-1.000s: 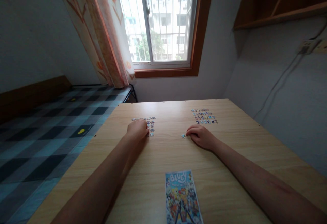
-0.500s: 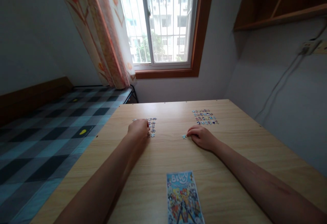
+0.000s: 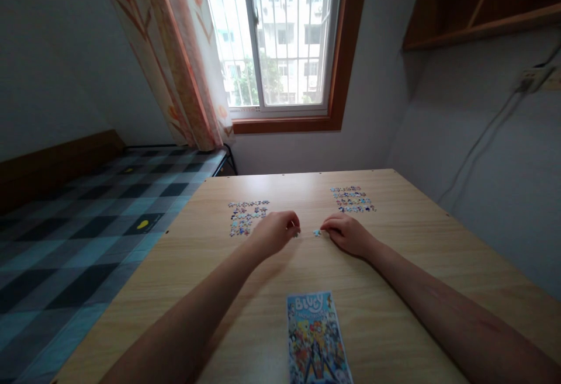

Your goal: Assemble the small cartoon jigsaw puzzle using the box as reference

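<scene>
My left hand (image 3: 277, 231) hovers over the middle of the wooden table (image 3: 394, 290), fingers pinched on a small puzzle piece (image 3: 297, 233). My right hand (image 3: 347, 233) rests on the table just to its right, fingertips closed on a small blue puzzle piece (image 3: 316, 232). The two pieces lie a short gap apart. One group of loose puzzle pieces (image 3: 244, 217) is spread at the left, behind my left hand. Another group of puzzle pieces (image 3: 352, 199) lies at the right rear.
A colourful picture card (image 3: 316, 338) lies near the table's front edge. A bed with a checked cover (image 3: 79, 220) stands left of the table. Window and curtain are behind; a wall with a cable runs along the right.
My left hand has left the left group of pieces and moved right toward my right hand, carrying a small piece. My right hand has stayed in place.
</scene>
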The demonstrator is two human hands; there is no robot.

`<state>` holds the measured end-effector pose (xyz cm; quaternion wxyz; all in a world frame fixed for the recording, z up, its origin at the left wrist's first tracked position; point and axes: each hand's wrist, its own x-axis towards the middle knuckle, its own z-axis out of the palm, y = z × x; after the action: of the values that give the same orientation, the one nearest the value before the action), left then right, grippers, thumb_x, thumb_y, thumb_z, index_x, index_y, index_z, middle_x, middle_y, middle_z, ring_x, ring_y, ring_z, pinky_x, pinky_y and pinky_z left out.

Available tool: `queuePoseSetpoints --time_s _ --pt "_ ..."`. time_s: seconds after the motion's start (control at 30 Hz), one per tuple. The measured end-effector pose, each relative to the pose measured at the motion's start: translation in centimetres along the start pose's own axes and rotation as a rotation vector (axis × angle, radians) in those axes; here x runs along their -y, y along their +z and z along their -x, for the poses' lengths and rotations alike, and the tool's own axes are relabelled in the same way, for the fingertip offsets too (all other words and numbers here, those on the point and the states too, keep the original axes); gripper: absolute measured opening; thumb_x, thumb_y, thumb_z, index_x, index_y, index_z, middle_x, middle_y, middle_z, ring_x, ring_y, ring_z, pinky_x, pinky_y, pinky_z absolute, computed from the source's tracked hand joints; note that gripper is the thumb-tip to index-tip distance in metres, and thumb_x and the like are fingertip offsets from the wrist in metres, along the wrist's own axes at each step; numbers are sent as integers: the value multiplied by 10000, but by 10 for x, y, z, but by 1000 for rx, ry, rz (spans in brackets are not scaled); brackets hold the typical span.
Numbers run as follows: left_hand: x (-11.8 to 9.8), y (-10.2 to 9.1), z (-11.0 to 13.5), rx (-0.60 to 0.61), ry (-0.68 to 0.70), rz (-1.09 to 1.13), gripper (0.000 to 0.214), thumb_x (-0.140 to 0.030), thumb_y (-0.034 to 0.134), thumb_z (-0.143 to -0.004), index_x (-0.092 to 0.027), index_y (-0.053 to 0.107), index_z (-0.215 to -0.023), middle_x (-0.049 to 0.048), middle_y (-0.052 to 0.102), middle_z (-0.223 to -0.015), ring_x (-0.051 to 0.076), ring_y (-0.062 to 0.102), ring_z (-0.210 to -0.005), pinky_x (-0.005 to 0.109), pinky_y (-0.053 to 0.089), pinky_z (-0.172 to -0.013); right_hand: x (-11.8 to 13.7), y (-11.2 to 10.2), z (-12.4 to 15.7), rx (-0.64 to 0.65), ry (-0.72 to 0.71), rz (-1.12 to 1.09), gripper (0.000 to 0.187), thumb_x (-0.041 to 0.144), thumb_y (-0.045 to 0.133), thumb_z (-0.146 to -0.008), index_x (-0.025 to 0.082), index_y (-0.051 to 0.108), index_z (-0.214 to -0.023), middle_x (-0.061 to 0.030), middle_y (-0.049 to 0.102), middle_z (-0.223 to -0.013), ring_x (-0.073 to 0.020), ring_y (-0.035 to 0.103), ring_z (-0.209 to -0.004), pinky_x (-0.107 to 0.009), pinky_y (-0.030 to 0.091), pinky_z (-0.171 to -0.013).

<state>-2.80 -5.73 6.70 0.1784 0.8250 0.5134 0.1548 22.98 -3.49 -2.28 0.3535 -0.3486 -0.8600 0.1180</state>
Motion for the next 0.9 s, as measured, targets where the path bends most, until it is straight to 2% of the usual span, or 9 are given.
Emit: queuePoseSetpoints --time_s 0.13,0.27,0.47,0.67,0.9 --pt "-13 44 8 58 92 -5 216 -159 563 -832 -229 766 -860 13 766 -818 178 670 -738 265 464 -675 0 1 0 -13 -9 -1 247 70 568 -880 211 757 -950 -67 755 -954 -208 675 -920 -347 529 -854" --pt "-13 63 13 41 165 -14 227 -188 559 -861 -241 771 -921 23 773 -903 203 684 -824 290 489 -753 -1 1 1 -23 -50 13 290 56 567 -868 219 759 -1011 -73 753 -975 -215 672 -937 -358 531 -865" --pt "-11 54 11 7 156 -1 234 -234 555 -903 -227 777 -975 51 746 -975 196 678 -866 289 498 -803 -1 1 1 -4 -92 29 315 56 570 -865 221 770 -1042 -81 754 -1012 -220 675 -946 -371 534 -873" --pt "-11 38 15 81 104 -145 190 -284 612 -858 -216 788 -880 55 735 -934 200 671 -784 306 496 -738 -2 1 1 -7 -81 42 314 62 570 -869 219 771 -1052 -87 759 -1014 -220 679 -959 -372 540 -879" --pt "-22 43 20 91 118 -247 167 -241 620 -828 -209 783 -849 61 740 -921 209 677 -816 303 493 -727 2 -1 -1 -1 -101 46 302 80 573 -884 225 778 -1052 -78 769 -1042 -217 692 -963 -378 552 -885"
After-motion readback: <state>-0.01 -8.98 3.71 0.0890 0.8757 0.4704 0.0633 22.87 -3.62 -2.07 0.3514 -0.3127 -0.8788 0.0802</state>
